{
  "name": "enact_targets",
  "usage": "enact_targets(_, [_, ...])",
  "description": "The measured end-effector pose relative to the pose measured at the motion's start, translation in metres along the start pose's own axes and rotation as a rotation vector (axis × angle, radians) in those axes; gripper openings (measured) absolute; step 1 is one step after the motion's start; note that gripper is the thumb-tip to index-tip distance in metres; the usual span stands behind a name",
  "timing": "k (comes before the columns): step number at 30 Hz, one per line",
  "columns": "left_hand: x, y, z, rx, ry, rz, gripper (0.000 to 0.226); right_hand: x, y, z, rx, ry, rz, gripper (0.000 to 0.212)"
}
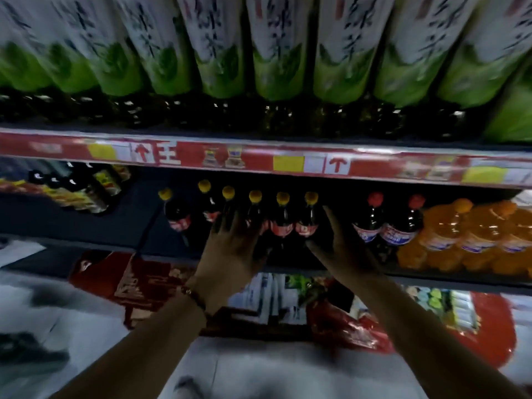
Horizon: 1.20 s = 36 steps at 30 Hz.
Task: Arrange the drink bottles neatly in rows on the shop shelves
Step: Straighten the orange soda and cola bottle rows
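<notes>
Yellow-capped cola bottles (282, 217) are seen ranged in a row on the lower shelf (172, 243); left hand (233, 249) is laid flat, fingers straight, against their fronts; right hand (342, 249) is held released beside the row's right end; red-capped bottles (385, 223) are stood just right of it.

Cola bottles (282, 217) stand left of orange-drink bottles (472, 234), below tea bottles (276, 53).
</notes>
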<state>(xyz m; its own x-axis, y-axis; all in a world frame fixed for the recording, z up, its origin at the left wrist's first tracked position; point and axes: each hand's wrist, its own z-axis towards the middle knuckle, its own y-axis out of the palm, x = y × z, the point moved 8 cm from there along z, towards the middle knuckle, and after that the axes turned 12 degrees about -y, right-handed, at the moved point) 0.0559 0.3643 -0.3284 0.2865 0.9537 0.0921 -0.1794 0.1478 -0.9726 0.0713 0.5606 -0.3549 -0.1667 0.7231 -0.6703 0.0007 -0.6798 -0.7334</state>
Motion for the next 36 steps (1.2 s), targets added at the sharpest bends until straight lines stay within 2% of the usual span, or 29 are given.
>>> enact_targets(3, [0.012, 0.044, 0.039, 0.071, 0.127, 0.029, 0.072, 0.012, 0.009, 0.038, 0.162, -0.109, -0.053, 0.078])
enact_targets(7, [0.016, 0.086, 0.071, 0.201, 0.171, 0.113, 0.09, 0.029, 0.027, 0.071, 0.131, -0.22, -0.107, 0.074])
enact_targets(9, [0.009, 0.093, 0.082, 0.299, 0.153, 0.098, 0.093, 0.034, 0.032, 0.081, 0.126, -0.243, -0.095, 0.065])
enact_targets(12, [0.006, 0.101, 0.087, 0.395, 0.182, 0.068, 0.091, 0.037, 0.022, 0.087, 0.205, -0.265, -0.134, 0.046])
enact_targets(17, [0.014, 0.103, 0.086, 0.353, 0.216, -0.042, 0.094, 0.035, 0.014, 0.087, 0.209, -0.248, -0.343, 0.022])
enact_targets(22, [0.021, 0.096, 0.079, 0.258, 0.146, -0.038, 0.091, 0.029, 0.016, 0.074, 0.138, -0.138, -0.33, 0.035])
enact_targets(25, [0.024, 0.094, 0.077, 0.227, 0.088, -0.01, 0.092, 0.029, 0.018, 0.072, 0.11, -0.13, -0.376, 0.031])
enact_targets(32, [0.029, 0.1, 0.079, 0.318, 0.121, 0.028, 0.105, 0.046, 0.003, 0.074, 0.167, -0.131, -0.389, 0.013])
enact_targets(36, [0.02, 0.099, 0.077, 0.402, 0.115, -0.066, 0.106, 0.048, 0.001, 0.084, 0.12, -0.176, -0.465, 0.026])
